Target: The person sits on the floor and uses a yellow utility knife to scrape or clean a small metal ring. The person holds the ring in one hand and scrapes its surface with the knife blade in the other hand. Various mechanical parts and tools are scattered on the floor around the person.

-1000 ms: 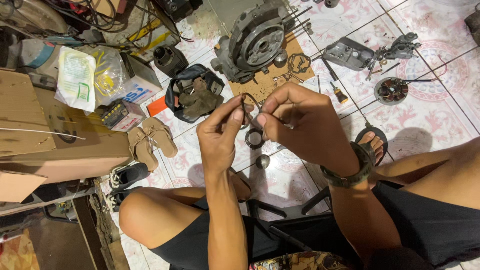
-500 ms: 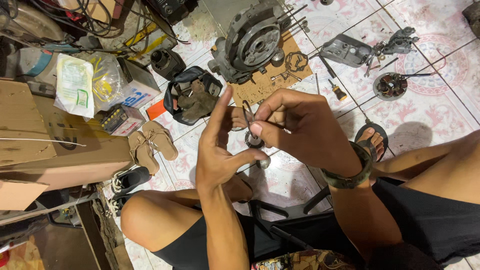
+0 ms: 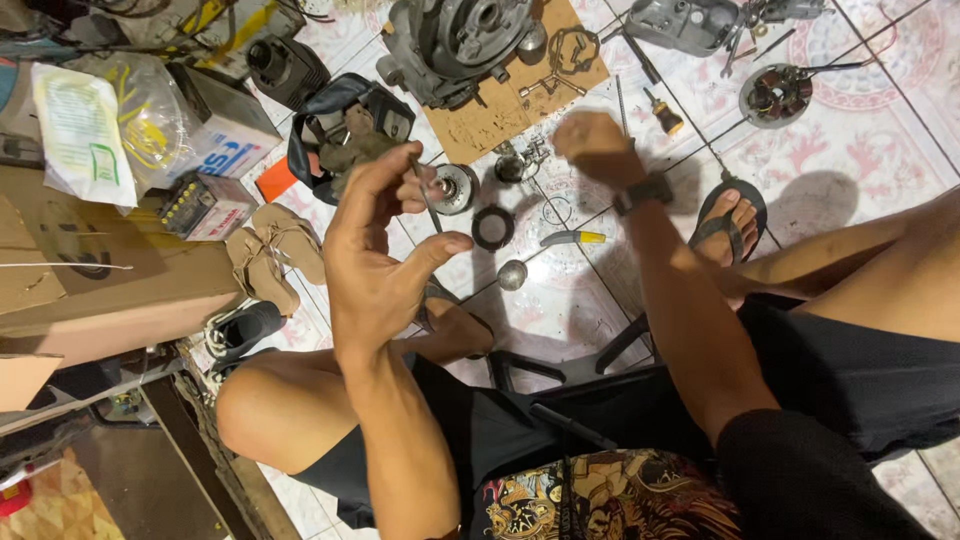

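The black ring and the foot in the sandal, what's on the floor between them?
A small tool with a yellow handle lies on the tiles between black ring and sandalled foot, head view.

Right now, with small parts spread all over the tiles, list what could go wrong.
1. The left hand pinches a thin metal rod only at its fingertips; that light grip could let it slip and drop among the loose parts.
2. The right hand reaches out over small parts on the floor and might knock them under the engine casing.
3. The round metal ball lies loose beside the sandalled foot and may roll away if nudged.
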